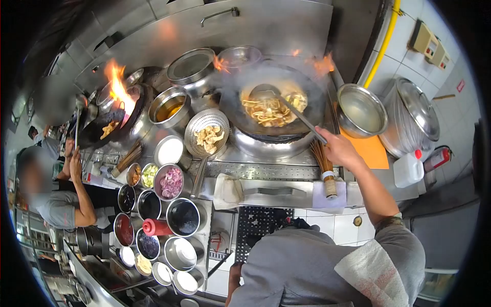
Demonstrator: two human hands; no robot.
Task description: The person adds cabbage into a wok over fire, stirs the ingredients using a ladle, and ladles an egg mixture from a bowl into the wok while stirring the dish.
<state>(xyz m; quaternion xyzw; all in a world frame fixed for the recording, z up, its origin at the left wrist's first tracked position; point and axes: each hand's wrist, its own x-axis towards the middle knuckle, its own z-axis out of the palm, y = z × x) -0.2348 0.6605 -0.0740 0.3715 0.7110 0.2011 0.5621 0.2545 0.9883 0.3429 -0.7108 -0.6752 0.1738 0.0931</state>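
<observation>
My right hand point(337, 148) grips the long handle of a metal ladle point(263, 92). Its bowl rests in the noodles point(272, 110) inside a large dark wok point(236, 115) on the burner. Steam rises from the wok and small flames lick its far rim. My left hand point(233, 279) hangs low beside my grey shirt at the bottom of the view. It is mostly hidden, so its fingers cannot be made out. A white towel lies over my right shoulder.
A perforated strainer point(207, 134) holding food sits left of the wok, with several ingredient bowls point(171, 181) and a red squeeze bottle point(156, 226) nearer me. A water pan point(360, 110), a lidded pot point(417, 115) and a bamboo brush point(325, 169) stand right. A co-worker point(61, 204) tends a flaming wok point(110, 125).
</observation>
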